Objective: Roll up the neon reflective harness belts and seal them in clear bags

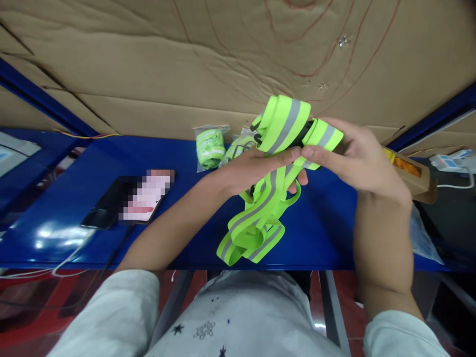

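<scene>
A neon yellow-green reflective strap with a grey stripe hangs in loops between my hands, its lower loops close above or on the blue table. My left hand is closed around a folded bundle of it, thumb on top. My right hand pinches a folded section just to the right, and the two thumbs nearly meet. Black pieces, perhaps buckles, show among the folds. Behind my left hand lies a clear bag with a rolled strap of the same colour, beside a second bag partly hidden by the hand.
Two phones, one dark and one with a lit screen, lie with cables on the left of the blue table. A cardboard box stands at right, near a plastic bag. A cardboard wall rises behind.
</scene>
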The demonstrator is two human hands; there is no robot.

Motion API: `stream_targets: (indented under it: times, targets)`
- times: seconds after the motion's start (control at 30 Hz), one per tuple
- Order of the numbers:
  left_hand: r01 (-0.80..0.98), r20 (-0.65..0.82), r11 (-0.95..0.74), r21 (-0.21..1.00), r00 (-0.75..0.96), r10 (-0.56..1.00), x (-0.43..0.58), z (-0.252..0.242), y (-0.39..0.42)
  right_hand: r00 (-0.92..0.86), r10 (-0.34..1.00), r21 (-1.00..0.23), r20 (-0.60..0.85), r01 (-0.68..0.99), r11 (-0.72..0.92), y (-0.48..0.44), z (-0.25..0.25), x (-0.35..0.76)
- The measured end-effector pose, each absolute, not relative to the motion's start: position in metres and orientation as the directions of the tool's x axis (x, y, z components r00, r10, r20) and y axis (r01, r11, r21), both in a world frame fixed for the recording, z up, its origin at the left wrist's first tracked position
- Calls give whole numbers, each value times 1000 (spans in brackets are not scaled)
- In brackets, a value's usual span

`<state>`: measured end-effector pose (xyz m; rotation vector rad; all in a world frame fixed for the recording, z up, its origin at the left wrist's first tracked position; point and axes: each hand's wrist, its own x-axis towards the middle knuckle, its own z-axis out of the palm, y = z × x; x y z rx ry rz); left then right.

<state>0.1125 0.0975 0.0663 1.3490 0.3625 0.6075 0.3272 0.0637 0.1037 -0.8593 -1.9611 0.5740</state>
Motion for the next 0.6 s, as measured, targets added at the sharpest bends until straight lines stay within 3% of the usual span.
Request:
stream_targets:
  times: [0.1,0.23,0.43,0.6]
  targets:
    - [-279,106,236,931,824,557,117,61,101,-284,743,-623,606,412,665,64,100,322]
    - [-289,113,418,861,911,397,120,57,103,-299,647,-414,701,569,711,54,109,324]
    - [-321,194,320,891,908,371,106,68,101,-405,589,-255,699,629,734,49,113,328]
    - [-295,133,304,906,880,456,110,71,106,-485,577,-207,657,620,757,53,111,326]
